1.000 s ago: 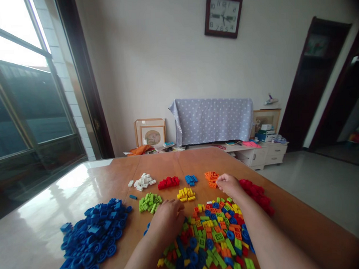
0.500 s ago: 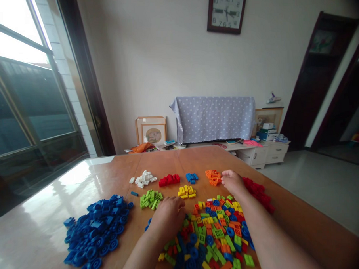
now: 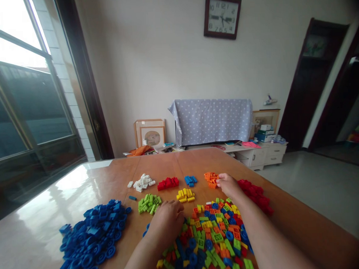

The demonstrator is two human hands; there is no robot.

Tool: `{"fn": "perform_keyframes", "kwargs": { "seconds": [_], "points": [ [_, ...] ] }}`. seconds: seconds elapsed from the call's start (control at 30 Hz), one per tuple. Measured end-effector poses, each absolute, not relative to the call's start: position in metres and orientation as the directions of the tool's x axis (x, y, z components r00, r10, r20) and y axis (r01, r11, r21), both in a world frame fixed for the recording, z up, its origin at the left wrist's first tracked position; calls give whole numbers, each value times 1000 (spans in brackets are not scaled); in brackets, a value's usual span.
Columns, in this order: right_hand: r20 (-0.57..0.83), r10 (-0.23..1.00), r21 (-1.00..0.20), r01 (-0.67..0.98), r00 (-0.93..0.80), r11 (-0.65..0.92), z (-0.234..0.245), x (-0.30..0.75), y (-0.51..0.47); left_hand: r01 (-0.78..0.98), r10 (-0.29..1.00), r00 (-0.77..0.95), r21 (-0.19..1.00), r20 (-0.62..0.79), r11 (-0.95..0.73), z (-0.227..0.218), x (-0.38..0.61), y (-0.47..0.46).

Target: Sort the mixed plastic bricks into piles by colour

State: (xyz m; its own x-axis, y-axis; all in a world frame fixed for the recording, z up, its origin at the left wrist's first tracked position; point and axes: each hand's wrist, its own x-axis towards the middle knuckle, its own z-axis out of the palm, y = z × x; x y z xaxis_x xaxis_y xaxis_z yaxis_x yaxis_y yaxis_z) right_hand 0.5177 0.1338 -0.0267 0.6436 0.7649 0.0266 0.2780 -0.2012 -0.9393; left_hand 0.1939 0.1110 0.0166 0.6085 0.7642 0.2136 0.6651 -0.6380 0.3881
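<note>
Stretching across the lower half of the frame, a glossy brown table (image 3: 80,182) carries sorted heaps of plastic bricks. A mixed pile (image 3: 215,236) of many colours lies at lower centre. The left hand (image 3: 168,220) rests knuckles-up on its left edge, fingers curled down into the bricks; I cannot tell whether they grip a piece. The right hand (image 3: 228,184) lies beyond that pile, fingers bent and touching the orange heap (image 3: 210,178) at centre; whether they pinch a brick is too small to tell. Left of it sit 3 small heaps in blue (image 3: 190,180), red (image 3: 168,183) and white (image 3: 142,181). A big blue heap (image 3: 94,237) fills the lower left. Behind, a window (image 3: 17,98) takes the upper left, a clock (image 3: 222,16) hangs at top centre, and a dotted cloth (image 3: 211,121) drapes something at centre.
</note>
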Motion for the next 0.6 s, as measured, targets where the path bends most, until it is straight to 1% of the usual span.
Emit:
{"fn": "perform_keyframes", "kwargs": {
  "seconds": [0.1, 0.3, 0.6],
  "points": [
    [18, 771, -933, 288, 637, -216, -24, 517, 130, 663, 764, 607, 392, 216, -638, 18, 194, 110],
    [-60, 827, -936, 255, 559, -241, -18, 500, 123, 660, 770, 601, 409, 215, -630, 18, 195, 109],
    [-42, 880, -946, 264, 474, -187, -18, 496, 123, 675, 778, 599, 402, 191, -618, 21, 192, 109]
  ]
}}
